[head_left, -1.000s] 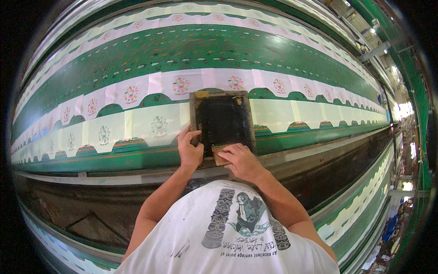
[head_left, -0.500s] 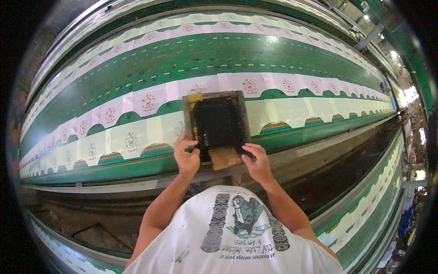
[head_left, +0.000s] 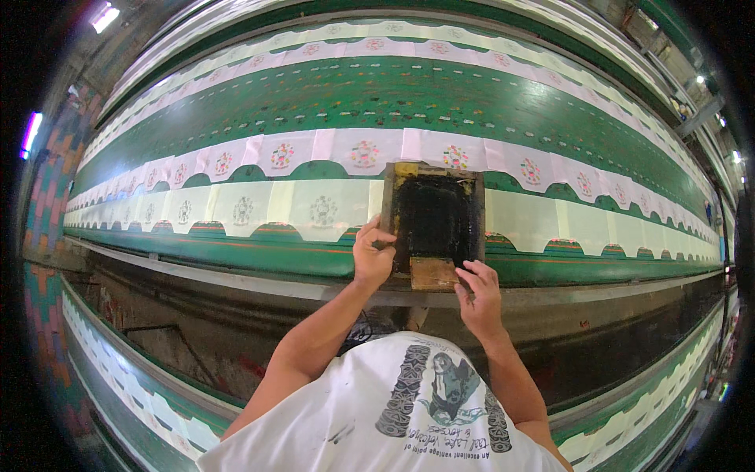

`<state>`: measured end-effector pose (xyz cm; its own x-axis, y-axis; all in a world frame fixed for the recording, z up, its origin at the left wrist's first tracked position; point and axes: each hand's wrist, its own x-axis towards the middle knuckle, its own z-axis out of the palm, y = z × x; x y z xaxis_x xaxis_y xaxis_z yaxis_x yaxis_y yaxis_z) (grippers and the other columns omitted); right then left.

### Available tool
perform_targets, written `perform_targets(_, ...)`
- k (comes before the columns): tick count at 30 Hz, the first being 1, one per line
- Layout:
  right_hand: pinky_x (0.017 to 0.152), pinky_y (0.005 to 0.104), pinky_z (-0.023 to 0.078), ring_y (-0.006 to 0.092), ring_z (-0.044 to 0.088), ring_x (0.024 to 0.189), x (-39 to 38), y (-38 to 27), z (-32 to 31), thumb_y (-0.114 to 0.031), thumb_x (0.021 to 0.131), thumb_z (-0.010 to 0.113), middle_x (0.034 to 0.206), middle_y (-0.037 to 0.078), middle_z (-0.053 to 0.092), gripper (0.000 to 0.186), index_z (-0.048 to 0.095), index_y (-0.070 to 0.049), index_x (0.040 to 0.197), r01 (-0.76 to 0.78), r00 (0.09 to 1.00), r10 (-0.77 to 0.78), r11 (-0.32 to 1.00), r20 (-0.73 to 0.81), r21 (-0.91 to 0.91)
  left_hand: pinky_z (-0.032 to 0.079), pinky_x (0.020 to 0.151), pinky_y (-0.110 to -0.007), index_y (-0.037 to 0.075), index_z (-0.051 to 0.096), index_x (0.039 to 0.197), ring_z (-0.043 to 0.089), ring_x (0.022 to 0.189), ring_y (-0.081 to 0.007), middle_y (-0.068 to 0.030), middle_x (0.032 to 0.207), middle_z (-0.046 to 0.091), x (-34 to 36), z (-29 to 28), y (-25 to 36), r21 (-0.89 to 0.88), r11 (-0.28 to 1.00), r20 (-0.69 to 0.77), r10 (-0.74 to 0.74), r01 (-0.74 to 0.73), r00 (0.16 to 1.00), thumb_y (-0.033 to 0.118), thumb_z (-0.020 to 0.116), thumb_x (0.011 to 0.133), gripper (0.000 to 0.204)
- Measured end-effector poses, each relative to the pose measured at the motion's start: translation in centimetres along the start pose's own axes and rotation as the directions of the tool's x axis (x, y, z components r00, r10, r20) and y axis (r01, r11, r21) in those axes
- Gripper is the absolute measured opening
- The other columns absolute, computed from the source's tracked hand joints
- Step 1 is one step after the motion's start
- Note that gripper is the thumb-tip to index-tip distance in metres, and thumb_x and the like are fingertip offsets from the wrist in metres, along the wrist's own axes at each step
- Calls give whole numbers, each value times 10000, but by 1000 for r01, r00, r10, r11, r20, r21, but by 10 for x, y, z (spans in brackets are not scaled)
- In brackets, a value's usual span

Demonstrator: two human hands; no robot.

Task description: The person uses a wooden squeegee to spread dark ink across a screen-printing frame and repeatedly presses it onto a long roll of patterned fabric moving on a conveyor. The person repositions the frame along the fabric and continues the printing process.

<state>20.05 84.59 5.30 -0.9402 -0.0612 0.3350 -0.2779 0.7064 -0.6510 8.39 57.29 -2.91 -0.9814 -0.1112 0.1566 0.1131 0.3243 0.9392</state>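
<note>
One rectangular wooden frame [head_left: 477,212], dark-centred, lay across scalloped pale cloth [head_left: 322,212] on the green surface [head_left: 314,259]; left hand [head_left: 373,256] clamped its side. Flat wooden block [head_left: 432,274], near end; right hand [head_left: 479,299] alongside, grip undeterminable.

Illumination is moderate. Lamps [head_left: 105,17] at upper left and right clip to white. Pale glare marks the table [head_left: 314,90]; the aisle [head_left: 629,315] is dim. The screen [head_left: 435,216] reads near-black. Fisheye distortion bows straight edges; corners are black.
</note>
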Motion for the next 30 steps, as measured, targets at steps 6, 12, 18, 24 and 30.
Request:
perform_targets(6,1153,526,503,394,622,1380,25,-30,13,-144,879,866,1396,143,684,458,765,-64,1318,251,953,-225,962,202,-111,470,1234,-467,65,790,928,586,1487,-412,-255,1597,637,0,-1,6,-13,999,15,-34,35,999,-101,783,748,245)
perform_targets(12,1002,478,555,347,668,1156,58,-26,13,-48,923,658,1164,127,695,357,763,-33,1264,365,863,-262,914,431,-175,450,1263,-458,60,801,988,562,1527,-404,-256,1609,623,3,1,-4,-63,997,67,-38,42,997,-100,801,753,285)
perform_targets(18,971,505,562,408,683,1089,135,-4,4,33,922,625,1055,184,710,308,800,-62,1157,248,787,-171,967,593,-51,571,1099,-381,-9,777,1066,733,1311,-287,-248,1491,715,13,-8,-21,-289,945,80,-136,153,987,-87,765,918,168)
perform_targets(24,1016,516,549,428,679,1111,193,33,34,48,932,592,1100,189,717,422,838,-136,1222,228,859,-113,958,499,-176,603,919,-340,6,771,996,759,1039,-171,-175,1404,764,33,-19,-7,-107,950,226,-265,294,937,-86,817,880,156)
perform_targets(30,1097,517,559,413,689,1217,222,33,52,49,906,603,1191,184,718,461,819,-119,1277,129,934,-40,964,355,-231,611,878,-348,14,771,953,766,968,-174,-141,1236,802,41,-18,-18,-17,968,227,-239,249,944,-70,857,842,164)
